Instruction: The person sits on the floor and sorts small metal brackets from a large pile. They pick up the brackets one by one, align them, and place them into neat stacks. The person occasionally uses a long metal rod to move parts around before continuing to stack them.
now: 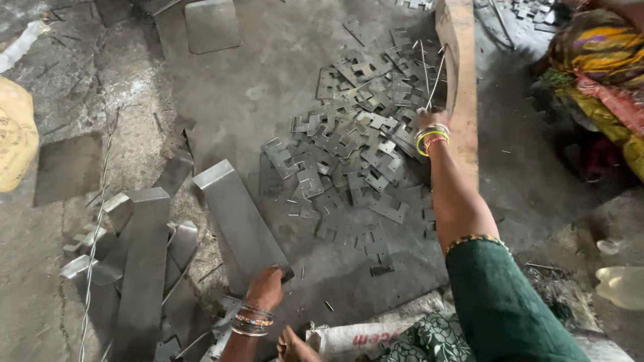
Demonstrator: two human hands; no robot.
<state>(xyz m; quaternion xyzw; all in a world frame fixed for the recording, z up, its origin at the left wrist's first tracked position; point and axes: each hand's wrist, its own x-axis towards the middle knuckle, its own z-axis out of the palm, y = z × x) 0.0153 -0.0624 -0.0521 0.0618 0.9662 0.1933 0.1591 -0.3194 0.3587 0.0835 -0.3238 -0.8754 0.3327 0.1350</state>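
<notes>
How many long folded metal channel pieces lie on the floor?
2 clearly: one channel under the left hand, another channel further left. More may hide among the scrap strips there.

I sit over a rough grey concrete floor (268, 87), dusty and stained, lit by flat, even daylight. A thick wooden beam (459, 80) lies on it, running away from me. Left of the beam the floor is darker and smoother; far left it turns pale and cracked. Right of the beam, grit and scattered scraps cover bare ground.
</notes>
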